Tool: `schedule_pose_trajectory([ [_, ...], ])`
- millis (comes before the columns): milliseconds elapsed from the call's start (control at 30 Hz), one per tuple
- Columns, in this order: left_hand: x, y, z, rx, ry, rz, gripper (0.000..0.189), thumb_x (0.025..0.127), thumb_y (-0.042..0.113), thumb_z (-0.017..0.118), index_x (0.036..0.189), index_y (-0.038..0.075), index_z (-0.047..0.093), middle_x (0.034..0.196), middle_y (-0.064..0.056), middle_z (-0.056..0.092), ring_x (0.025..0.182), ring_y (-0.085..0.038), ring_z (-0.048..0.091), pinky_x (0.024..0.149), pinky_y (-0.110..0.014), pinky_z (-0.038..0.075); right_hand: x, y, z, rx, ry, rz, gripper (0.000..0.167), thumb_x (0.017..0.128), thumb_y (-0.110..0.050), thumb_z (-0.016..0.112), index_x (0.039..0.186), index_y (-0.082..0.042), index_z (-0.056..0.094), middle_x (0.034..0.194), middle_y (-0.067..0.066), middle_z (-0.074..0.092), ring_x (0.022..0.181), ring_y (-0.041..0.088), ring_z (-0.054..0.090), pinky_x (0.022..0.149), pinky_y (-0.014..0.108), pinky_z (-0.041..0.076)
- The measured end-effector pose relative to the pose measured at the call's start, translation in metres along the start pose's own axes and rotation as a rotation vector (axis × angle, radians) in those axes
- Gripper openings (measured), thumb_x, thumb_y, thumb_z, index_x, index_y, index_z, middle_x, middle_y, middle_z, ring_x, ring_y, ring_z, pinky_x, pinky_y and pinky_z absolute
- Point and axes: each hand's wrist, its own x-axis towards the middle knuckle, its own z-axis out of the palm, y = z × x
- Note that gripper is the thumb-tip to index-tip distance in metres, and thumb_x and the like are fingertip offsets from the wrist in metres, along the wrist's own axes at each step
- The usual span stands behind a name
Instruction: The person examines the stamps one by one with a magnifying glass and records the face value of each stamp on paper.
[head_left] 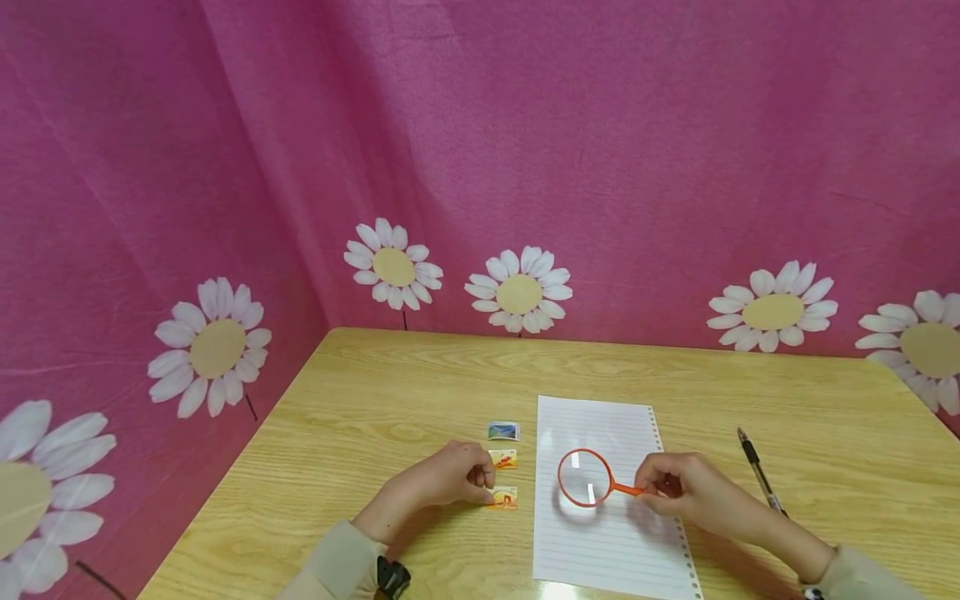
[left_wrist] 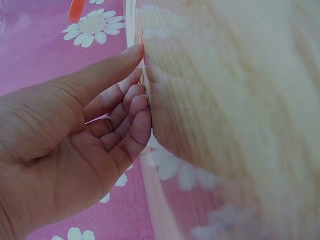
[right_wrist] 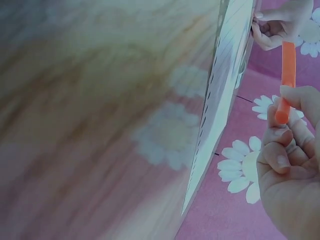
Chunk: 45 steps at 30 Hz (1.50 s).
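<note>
My right hand (head_left: 693,492) pinches the orange handle of a magnifying glass (head_left: 628,489), whose round lens is above a lined sheet of paper (head_left: 607,550). In the right wrist view the handle (right_wrist: 288,65) sits between thumb and fingers. Left of the sheet, three small picture cards lie in a column: a blue-green one (head_left: 503,431), a yellow-and-red one (head_left: 504,459) and a yellow-orange one (head_left: 506,498). My left hand (head_left: 455,475) rests at the left edges of the lower two, its thumb touching the nearest card. Loosely bent, its fingertips meet the tabletop in the left wrist view.
A black-tipped pen (head_left: 759,468) lies on the wooden table (head_left: 360,400) to the right of the paper, close to my right forearm. Pink cloth (head_left: 600,150) with white daisies hangs behind the table and along its left side.
</note>
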Motion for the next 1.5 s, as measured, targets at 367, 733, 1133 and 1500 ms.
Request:
schedule_pose_trajectory([
  [367,0.002,0.002,-0.003,-0.015,-0.011,-0.015,0.014,0.083,0.012,0.077,0.083,0.008,0.064,0.079,0.002,0.054,0.070,-0.003,0.044,0.066,-0.017,0.039,0.010,-0.006,0.006,0.023,-0.042,0.040,0.017,0.084,0.000,0.073,0.086,-0.015,0.064,0.069,-0.004,0.054,0.068,-0.008,0.042,0.051,0.015,0.038],
  [733,0.001,0.000,-0.002,-0.015,-0.006,0.009,0.014,0.083,0.012,0.078,0.083,0.007,0.064,0.078,0.001,0.055,0.069,-0.002,0.044,0.065,-0.017,0.039,0.016,-0.008,0.013,0.075,-0.081,-0.003,0.011,0.085,-0.003,0.073,0.087,-0.010,0.064,0.068,0.000,0.055,0.067,-0.008,0.042,0.051,0.014,0.038],
  [1133,0.002,-0.001,-0.001,-0.009,0.001,0.022,0.015,0.082,0.010,0.078,0.082,0.006,0.064,0.077,0.001,0.055,0.069,-0.001,0.044,0.065,-0.016,0.039,0.022,-0.017,0.024,0.086,-0.066,-0.027,0.021,0.079,0.005,0.072,0.085,-0.013,0.063,0.067,0.000,0.055,0.065,-0.006,0.043,0.052,0.014,0.039],
  [1500,0.003,-0.002,-0.001,-0.003,0.002,0.036,0.015,0.081,0.010,0.078,0.081,0.006,0.064,0.075,0.000,0.056,0.068,-0.001,0.044,0.064,-0.016,0.039,0.027,-0.019,0.028,0.094,-0.089,-0.027,0.021,0.078,0.005,0.074,0.086,-0.012,0.063,0.068,0.000,0.057,0.067,-0.010,0.042,0.051,0.013,0.038],
])
